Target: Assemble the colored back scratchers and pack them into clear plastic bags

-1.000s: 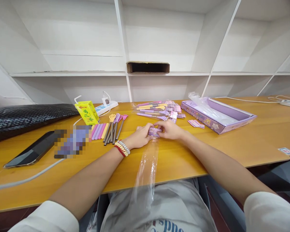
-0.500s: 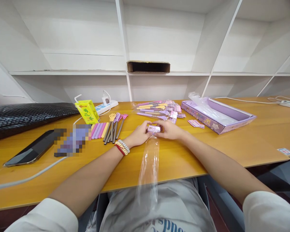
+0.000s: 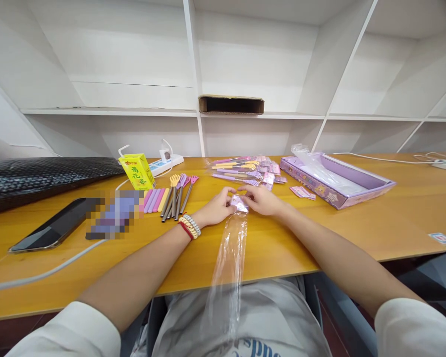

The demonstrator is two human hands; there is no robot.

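Note:
A long clear plastic bag [image 3: 230, 258] with a pinkish-purple printed card [image 3: 240, 204] at its top end lies between my hands and trails over the table edge onto my lap. My left hand [image 3: 219, 206] pinches the card's left side. On the other side, the fingers of my right hand [image 3: 264, 200] are closed on the card's right edge. Part of the card is hidden by the fingers. Left of my left hand lie several back scratchers [image 3: 176, 198] with coloured claw heads and metal rods. Next to them is a row of coloured handles [image 3: 156, 200].
Bagged back scratchers [image 3: 241, 168] with cards lie beyond my hands. Loose cards [image 3: 303, 192] and a purple box [image 3: 336, 196] are to the right. At left are a yellow drink carton [image 3: 137, 171], a phone [image 3: 55, 225], a white cable [image 3: 59, 267] and a power strip [image 3: 167, 164].
The card between my hands has tilted, so more of its face shows. My fingers have shifted slightly around it. The whole view has moved a little.

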